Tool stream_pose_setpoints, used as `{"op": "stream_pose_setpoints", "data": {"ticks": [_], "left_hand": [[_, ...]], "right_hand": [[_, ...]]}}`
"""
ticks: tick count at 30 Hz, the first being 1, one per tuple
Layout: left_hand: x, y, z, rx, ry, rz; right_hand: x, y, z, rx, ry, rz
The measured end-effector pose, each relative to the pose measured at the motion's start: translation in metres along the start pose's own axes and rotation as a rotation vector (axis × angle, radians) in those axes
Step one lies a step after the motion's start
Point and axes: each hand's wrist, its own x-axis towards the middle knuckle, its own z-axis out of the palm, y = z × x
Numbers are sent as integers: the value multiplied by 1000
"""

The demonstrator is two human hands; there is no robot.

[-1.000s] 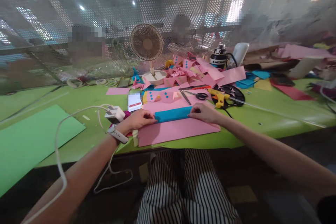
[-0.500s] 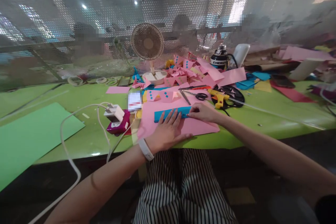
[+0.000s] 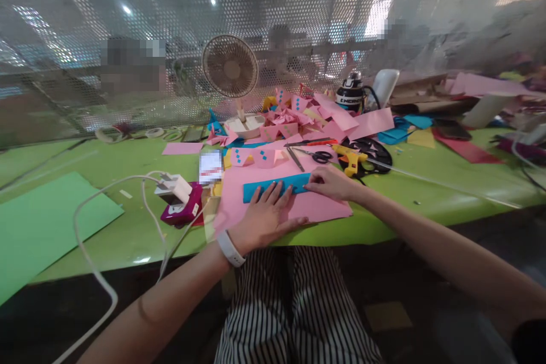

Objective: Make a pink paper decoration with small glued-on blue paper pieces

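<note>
A folded blue paper strip lies across a pink paper sheet on the green table. My left hand lies flat with fingers spread, its fingertips pressing on the strip's middle. My right hand rests on the strip's right end, fingers curled and pinching down on it. A white band is on my left wrist.
Scissors, a yellow glue gun, a small fan, a black bottle and a heap of pink paper shapes lie behind. A white charger and cable sit on a magenta device at left, beside a green sheet.
My left hand left the strip's left end, swung toward me and now lies flat over the strip's middle. My right hand stayed at the right end.
</note>
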Motion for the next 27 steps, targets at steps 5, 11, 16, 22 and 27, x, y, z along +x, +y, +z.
{"op": "stream_pose_setpoints", "data": {"ticks": [5, 11, 16, 22, 27], "left_hand": [[0, 2, -4, -28, -27, -21], [-2, 3, -6, -37, -20, -22], [-5, 3, -5, -26, 22, -10], [-5, 3, -6, -1, 36, -1], [-4, 1, -6, 14, 35, 29]], "right_hand": [[2, 1, 1, 11, -45, 20], [2, 6, 5, 26, -39, 29], [-2, 3, 7, 34, -26, 56], [-5, 3, 0, -29, 7, 92], [-14, 3, -9, -37, 104, 191]]}}
